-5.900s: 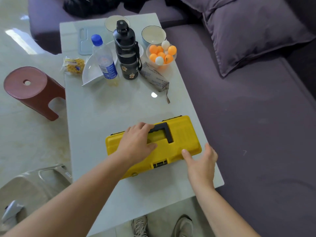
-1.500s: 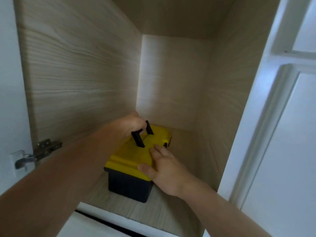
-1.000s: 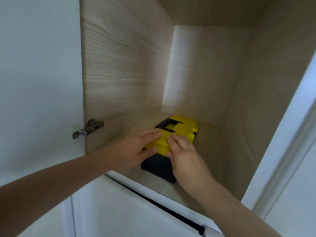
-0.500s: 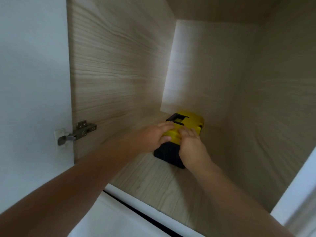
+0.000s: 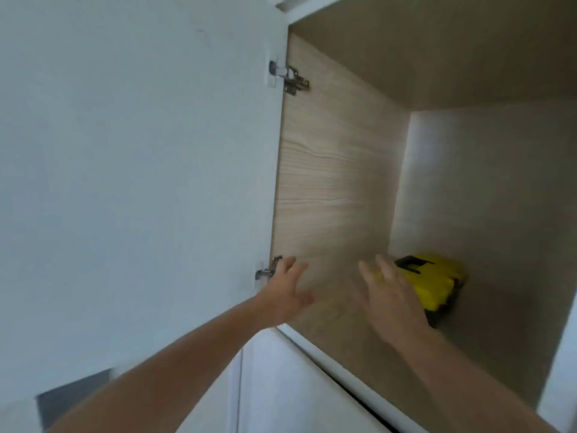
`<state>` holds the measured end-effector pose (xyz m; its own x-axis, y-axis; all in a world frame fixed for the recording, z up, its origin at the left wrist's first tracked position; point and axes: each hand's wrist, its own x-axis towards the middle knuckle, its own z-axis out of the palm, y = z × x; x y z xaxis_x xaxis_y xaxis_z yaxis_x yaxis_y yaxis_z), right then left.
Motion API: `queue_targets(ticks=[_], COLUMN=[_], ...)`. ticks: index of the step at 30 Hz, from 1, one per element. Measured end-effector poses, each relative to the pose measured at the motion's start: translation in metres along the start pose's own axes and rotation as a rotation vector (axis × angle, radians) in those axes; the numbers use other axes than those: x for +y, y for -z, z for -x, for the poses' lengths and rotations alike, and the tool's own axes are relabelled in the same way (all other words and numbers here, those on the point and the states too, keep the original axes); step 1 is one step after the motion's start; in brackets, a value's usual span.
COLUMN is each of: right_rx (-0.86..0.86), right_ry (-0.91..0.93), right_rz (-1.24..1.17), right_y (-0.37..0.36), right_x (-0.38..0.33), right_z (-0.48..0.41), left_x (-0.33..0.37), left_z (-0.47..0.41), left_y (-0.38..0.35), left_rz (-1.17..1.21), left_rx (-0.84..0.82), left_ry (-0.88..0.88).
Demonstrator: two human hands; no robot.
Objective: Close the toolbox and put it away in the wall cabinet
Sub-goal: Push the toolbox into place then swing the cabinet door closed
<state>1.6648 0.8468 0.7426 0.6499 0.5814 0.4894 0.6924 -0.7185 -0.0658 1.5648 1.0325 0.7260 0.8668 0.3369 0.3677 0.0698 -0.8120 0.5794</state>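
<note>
Both hands have come off the toolbox (image 5: 437, 284) since half a second back, when they pressed on its lid; view has also swung left and up. Toolbox sits on the cabinet (image 5: 337, 195) floor, deep in, near the back wall, lid shut, handle folded flat. Right hand (image 5: 392, 300) covers its near-left corner; black base mostly hidden, only a dark sliver under the yellow lid. Right hand released, fingers spread, holding nothing; contact with the box hard to tell through blur. Left hand (image 5: 288, 293) released too, fingers loose, empty, just beside the lower hinge (image 5: 267, 270). Counts: one toolbox, two hands, two hinges, upper hinge (image 5: 288, 78) clear, lower one partly covered by fingers. Door (image 5: 140, 182) open, cut off at left. Whole frame motion-blurred.
</note>
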Motion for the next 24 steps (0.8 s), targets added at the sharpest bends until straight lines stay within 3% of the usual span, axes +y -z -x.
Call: queue_targets(ticks=[7, 15, 18, 24], right_rx=[0.092, 0.218, 0.23, 0.201], right_ry=[0.376, 0.796, 0.861, 0.868], right_rz=[-0.169, -0.153, -0.143, -0.145], right_y=[0.062, 0.118, 0.126, 0.128], right_x=[-0.126, -0.247, -0.272, -0.291], right_z=[0.03, 0.091, 0.105, 0.103], left_x=[-0.006, -0.024, -0.038, -0.07], left_z=[0.143, 0.289, 0.303, 0.276], left_y=[0.117, 0.221, 0.247, 0.265], left_rz=[-0.068, -0.096, -0.019, 0.39], left_rx=[0.362, 0.816, 0.85, 0.833], left_ry=[0.254, 0.638, 0.68, 0.578])
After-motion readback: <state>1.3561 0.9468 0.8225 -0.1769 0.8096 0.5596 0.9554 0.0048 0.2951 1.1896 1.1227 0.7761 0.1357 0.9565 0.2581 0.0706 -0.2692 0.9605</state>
